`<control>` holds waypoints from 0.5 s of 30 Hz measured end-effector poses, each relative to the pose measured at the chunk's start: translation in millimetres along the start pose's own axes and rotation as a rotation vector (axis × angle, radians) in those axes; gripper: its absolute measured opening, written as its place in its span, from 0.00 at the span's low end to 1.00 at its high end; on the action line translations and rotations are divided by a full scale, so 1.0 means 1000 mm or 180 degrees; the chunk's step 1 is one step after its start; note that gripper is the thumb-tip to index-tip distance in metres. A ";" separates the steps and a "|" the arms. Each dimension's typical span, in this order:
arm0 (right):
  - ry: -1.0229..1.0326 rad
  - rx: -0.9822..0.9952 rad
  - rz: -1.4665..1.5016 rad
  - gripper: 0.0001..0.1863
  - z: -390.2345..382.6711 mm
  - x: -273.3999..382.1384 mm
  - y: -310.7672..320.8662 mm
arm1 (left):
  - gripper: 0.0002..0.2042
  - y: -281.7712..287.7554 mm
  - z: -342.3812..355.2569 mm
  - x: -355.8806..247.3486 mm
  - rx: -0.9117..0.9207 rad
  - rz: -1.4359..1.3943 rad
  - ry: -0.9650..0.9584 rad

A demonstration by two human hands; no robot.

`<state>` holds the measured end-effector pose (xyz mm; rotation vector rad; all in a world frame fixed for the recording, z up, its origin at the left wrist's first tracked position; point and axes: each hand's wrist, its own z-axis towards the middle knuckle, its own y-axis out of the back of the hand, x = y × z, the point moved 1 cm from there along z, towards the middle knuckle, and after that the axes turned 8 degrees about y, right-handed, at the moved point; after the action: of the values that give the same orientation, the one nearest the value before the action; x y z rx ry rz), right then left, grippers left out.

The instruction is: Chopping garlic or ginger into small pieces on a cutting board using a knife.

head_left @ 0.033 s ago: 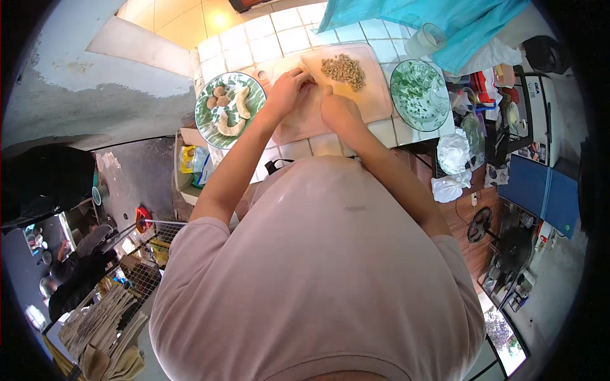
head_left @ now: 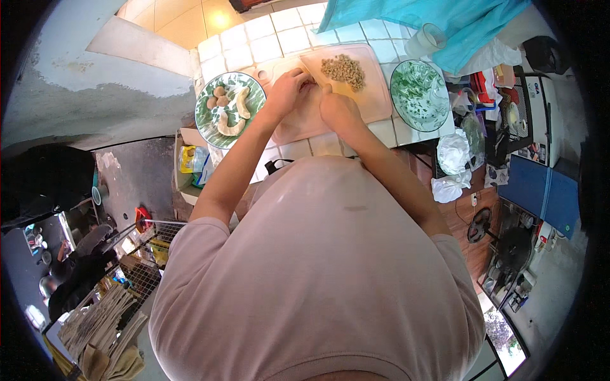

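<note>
Curving over the cutting board (head_left: 376, 105), my left hand (head_left: 289, 93) bunches its fingers on a small dark piece (head_left: 309, 84), mostly hidden beneath them; whether it pinches or merely presses, I cannot tell. My right hand (head_left: 341, 113) is closed around what looks like a knife (head_left: 312, 72), its blade seeming to angle toward the far edge of the tabletop (head_left: 293, 39). Both hands work about the board's middle, back from the tabletop's near edge. I judge the knife light and stiff, best gripped by its handle; the piece is probably light and soft, so holding it from above with tucked fingertips suits it (the blade sits awfully close). Beyond my right hand lies a chopped heap (head_left: 344, 71), likely loose and easily scattered.
</note>
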<state>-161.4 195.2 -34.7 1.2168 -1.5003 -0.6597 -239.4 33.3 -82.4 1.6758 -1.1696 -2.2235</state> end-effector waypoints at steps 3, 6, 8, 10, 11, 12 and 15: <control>-0.0017 0.0039 0.0010 0.16 0.007 0.000 0.004 | 0.08 -0.001 -0.001 -0.002 0.0009 0.0123 0.0072; -0.0138 0.0221 -0.0013 0.18 0.006 0.004 0.019 | 0.08 0.001 -0.003 0.000 0.0022 -0.0077 0.0080; -0.0162 0.0347 0.0026 0.18 0.001 0.009 0.028 | 0.08 0.002 -0.004 0.000 0.0043 -0.0093 0.0079; -0.0136 0.0411 0.0009 0.18 -0.004 0.013 0.037 | 0.08 0.002 -0.003 0.001 0.0056 -0.0107 0.0074; -0.0107 0.0479 -0.0002 0.18 -0.007 0.014 0.038 | 0.08 0.002 -0.004 0.002 0.0068 -0.0062 0.0080; -0.0109 0.0479 -0.0004 0.18 -0.008 0.014 0.038 | 0.08 0.002 -0.003 0.002 0.0081 -0.0015 0.0082; -0.0134 0.0483 0.0014 0.18 -0.012 0.016 0.033 | 0.08 0.002 -0.003 0.003 0.0064 0.0054 0.0080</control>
<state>-160.7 194.0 3.6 1.3208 -1.6115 -0.5799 -238.2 28.6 -83.2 1.6898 -1.1998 -2.1815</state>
